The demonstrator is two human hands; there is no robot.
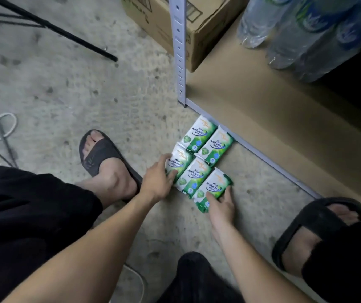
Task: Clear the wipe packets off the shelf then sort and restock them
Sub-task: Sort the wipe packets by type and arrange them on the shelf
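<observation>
Five Pine Antibacterial wipe packets are lying flat on the concrete floor in the centre of the frame, touching one another, just beside the metal front edge of the lowest shelf. The left hand is gripping the leftmost packet, thumb at its upper edge and fingers curled over its lower part. The right hand is holding the nearest packet, thumb on its face and fingers along its right edge. Bottled water packs are sitting on the shelf at upper right, with a cardboard box behind the perforated upright.
</observation>
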